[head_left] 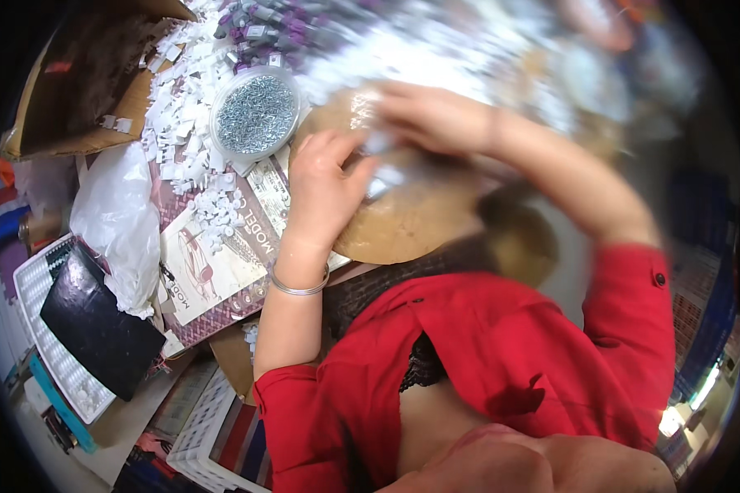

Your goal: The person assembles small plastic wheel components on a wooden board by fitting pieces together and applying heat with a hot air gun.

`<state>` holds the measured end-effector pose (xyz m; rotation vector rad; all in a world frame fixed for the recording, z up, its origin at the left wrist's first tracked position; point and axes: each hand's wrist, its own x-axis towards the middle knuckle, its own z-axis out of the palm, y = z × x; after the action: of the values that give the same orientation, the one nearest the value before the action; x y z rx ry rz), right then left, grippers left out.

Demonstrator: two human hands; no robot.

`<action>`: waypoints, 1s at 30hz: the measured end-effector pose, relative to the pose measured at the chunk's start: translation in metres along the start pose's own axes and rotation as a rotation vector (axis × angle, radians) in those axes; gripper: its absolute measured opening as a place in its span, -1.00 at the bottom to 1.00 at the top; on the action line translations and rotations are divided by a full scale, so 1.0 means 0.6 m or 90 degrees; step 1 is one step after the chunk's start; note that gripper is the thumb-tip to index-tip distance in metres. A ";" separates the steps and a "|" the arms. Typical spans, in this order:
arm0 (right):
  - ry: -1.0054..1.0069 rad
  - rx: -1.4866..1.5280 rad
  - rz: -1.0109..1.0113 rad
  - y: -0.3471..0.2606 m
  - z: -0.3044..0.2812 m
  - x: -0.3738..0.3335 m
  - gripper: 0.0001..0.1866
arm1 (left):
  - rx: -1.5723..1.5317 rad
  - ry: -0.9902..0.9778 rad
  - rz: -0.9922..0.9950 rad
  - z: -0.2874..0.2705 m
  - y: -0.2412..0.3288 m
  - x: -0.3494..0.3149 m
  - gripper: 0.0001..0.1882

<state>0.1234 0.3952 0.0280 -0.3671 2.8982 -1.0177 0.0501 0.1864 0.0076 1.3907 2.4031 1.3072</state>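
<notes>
Above a round brown board [411, 226], my two hands are close together. My left hand [330, 177] has its fingers bent and its thumb toward them, with the wrist over the board's left side. A small pale piece [376, 142] shows blurred between the fingertips of both hands; which hand grips it is unclear. My right hand [432, 119] reaches in from the right, bent at the fingers and smeared by motion. Beneath the hands, a shiny whitish piece [385, 181] lies on the board. Left of the board stands a round clear tub [256, 113] full of small silver screws.
Heaps of small white plastic parts [185, 103] spread around the tub. Purple and grey parts [284, 29] lie behind it. An open cardboard box [82, 78], a clear plastic bag [119, 218] and a white basket [37, 287] with a black sheet [99, 320] are at left.
</notes>
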 end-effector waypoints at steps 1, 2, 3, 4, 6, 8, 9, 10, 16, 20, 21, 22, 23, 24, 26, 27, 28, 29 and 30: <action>-0.001 0.001 0.001 0.001 0.002 0.000 -0.80 | -0.001 -0.001 -0.002 0.002 0.000 -0.001 -0.73; 0.017 -0.001 0.018 0.003 0.006 0.001 -0.82 | 0.020 0.013 0.010 0.005 0.001 -0.003 -0.73; 0.035 -0.004 0.035 0.005 0.010 0.001 -0.84 | 0.042 0.027 0.021 0.008 0.002 -0.004 -0.74; 0.035 -0.003 0.035 0.009 0.012 -0.002 -0.84 | 0.042 0.026 0.021 0.011 0.002 -0.005 -0.74; 0.066 0.057 0.019 0.012 0.013 -0.003 -0.84 | 0.054 0.021 0.029 0.014 -0.001 -0.007 -0.73; 0.017 0.054 0.047 0.001 0.000 0.003 -0.84 | 0.056 0.019 0.022 0.010 0.000 -0.007 -0.72; -0.034 0.049 0.077 -0.008 -0.008 0.004 -0.84 | 0.055 0.017 0.015 0.010 -0.001 -0.006 -0.71; -0.068 0.064 0.120 -0.015 -0.012 0.004 -0.82 | 0.055 0.018 0.017 0.011 -0.001 -0.004 -0.71; 0.046 -0.021 -0.090 0.004 0.003 -0.018 -0.77 | 0.051 0.007 -0.002 0.008 0.004 -0.004 -0.68; 0.001 -0.028 -0.086 -0.005 -0.007 -0.019 -0.75 | 0.058 0.000 0.001 0.006 -0.001 -0.003 -0.67; -0.003 -0.023 -0.094 -0.006 -0.005 -0.019 -0.75 | 0.057 -0.001 0.001 0.006 0.000 -0.003 -0.67; -0.004 -0.018 -0.099 -0.008 -0.004 -0.020 -0.74 | 0.056 -0.002 0.000 0.007 0.001 -0.003 -0.66; 0.041 -0.036 -0.123 -0.005 0.001 -0.023 -0.74 | 0.058 -0.001 -0.002 0.007 0.002 -0.003 -0.66; 0.064 -0.045 -0.135 -0.005 0.002 -0.023 -0.74 | 0.047 -0.004 -0.013 0.007 0.003 -0.002 -0.66; 0.068 -0.050 -0.158 -0.003 0.001 -0.020 -0.74 | 0.036 -0.008 -0.023 0.005 0.007 0.000 -0.65; 0.061 -0.049 -0.163 -0.001 -0.001 -0.019 -0.75 | 0.036 -0.010 -0.020 0.002 0.011 0.002 -0.65; 0.052 -0.047 -0.166 0.000 -0.002 -0.018 -0.75 | 0.035 -0.011 -0.017 0.000 0.014 0.002 -0.65; 0.037 -0.048 -0.164 0.004 -0.005 -0.015 -0.77 | 0.034 -0.012 -0.014 0.000 0.014 0.003 -0.65; 0.021 -0.049 -0.162 0.007 -0.007 -0.013 -0.79 | 0.014 -0.011 -0.020 0.000 0.013 0.003 -0.67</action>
<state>0.1295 0.4028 0.0285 -0.7470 2.9827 -0.9492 0.0543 0.1892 0.0137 1.3589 2.4256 1.2595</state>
